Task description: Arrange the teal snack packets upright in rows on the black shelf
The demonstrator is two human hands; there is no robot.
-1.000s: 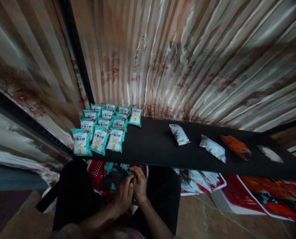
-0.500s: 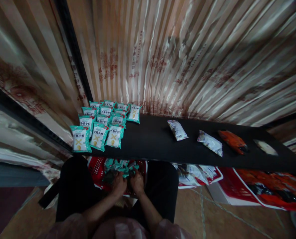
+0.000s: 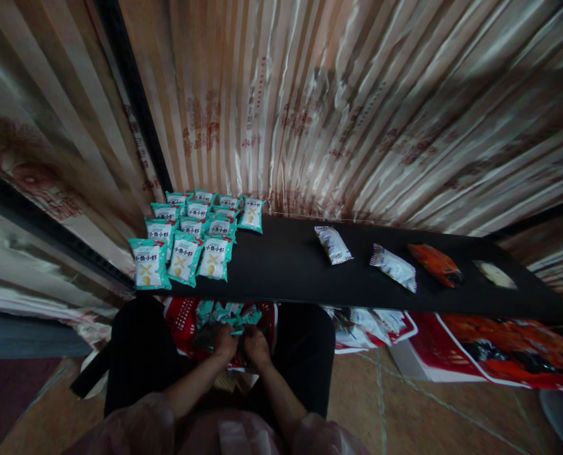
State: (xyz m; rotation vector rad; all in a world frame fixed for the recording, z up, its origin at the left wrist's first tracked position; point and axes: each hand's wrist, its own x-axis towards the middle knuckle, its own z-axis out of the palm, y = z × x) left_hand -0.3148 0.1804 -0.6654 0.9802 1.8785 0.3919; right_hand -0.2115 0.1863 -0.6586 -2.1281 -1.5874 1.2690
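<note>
Both hands are over a red basket (image 3: 181, 325) between the knees, which holds several teal snack packets (image 3: 236, 313). My left hand (image 3: 224, 343) is closed on a teal snack packet (image 3: 237, 332), of which only an edge shows at the fingertips. Close beside it, my right hand (image 3: 256, 347) has its fingers curled in at the same spot; what they grip is hidden in shadow. On the black shelf (image 3: 281, 265) above, several teal-and-white snack packets (image 3: 185, 258) stand in rows at the left end, their printed fronts facing me.
Farther right on the shelf lie two white packets (image 3: 333, 245), an orange packet (image 3: 435, 265) and a pale round item (image 3: 495, 275). Below are a basket of white packets (image 3: 369, 325) and a red basket of orange packets (image 3: 513, 347). A pleated curtain (image 3: 300, 126) hangs behind.
The view has shifted slightly, so the shelf and its packets appear a little farther left. Both hands stay low in the basket, moving only slightly. The packets on the shelf keep their places.
</note>
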